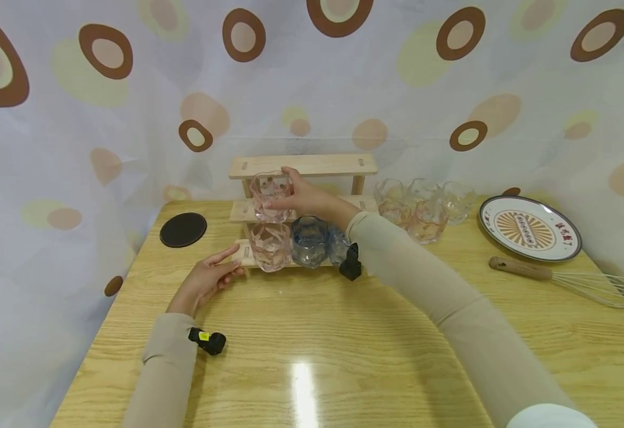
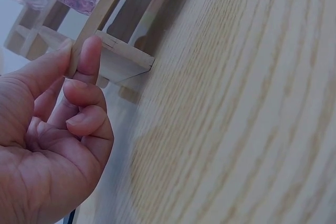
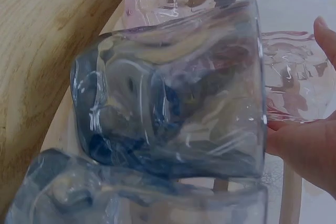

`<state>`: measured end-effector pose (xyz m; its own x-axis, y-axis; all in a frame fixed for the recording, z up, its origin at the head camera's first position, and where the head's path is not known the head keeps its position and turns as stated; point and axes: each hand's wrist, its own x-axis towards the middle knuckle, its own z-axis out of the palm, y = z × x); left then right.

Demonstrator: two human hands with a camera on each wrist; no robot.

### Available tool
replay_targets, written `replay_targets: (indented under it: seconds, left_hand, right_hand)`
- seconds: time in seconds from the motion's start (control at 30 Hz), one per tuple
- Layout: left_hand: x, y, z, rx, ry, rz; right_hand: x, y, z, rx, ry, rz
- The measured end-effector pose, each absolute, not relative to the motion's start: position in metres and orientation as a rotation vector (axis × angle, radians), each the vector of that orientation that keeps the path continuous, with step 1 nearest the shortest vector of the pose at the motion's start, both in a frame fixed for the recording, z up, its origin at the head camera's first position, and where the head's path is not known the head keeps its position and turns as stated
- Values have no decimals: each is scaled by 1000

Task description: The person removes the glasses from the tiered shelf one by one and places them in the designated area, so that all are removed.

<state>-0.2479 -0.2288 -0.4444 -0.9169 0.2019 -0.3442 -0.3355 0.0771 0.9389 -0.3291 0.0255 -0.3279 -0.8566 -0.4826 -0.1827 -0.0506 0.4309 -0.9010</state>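
A three-tier wooden rack (image 1: pixel 306 165) stands at the back of the table. My right hand (image 1: pixel 312 197) grips a clear pink glass (image 1: pixel 266 199) at the left of the middle tier, with thumb and fingers around its side. Along the bottom tier sit another pink glass (image 1: pixel 270 248), a dark blue glass (image 1: pixel 310 242) and a paler blue glass (image 1: pixel 338 245), partly hidden by the right wrist. In the right wrist view the dark blue glass (image 3: pixel 173 103) covers much of the held one. My left hand (image 1: pixel 209 278) pinches the bottom tier's left end (image 2: pixel 80 51) between thumb and index finger.
Right of the rack stand several clear and pinkish glasses (image 1: pixel 428 223). A patterned plate (image 1: pixel 491 217) and a whisk with a wooden handle (image 1: pixel 520 268) lie farther right. On the left is a round black coaster (image 1: pixel 183 230). A patterned cloth (image 1: pixel 301 83) hangs behind the table.
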Motion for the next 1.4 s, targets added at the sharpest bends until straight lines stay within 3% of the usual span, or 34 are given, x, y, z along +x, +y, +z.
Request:
replay_targets:
  seconds: [1.4]
  left_hand:
    - [-250,-229,-447,-149,1981,1889]
  right_hand:
    - [-328,20,-327,-308,2196,-1818]
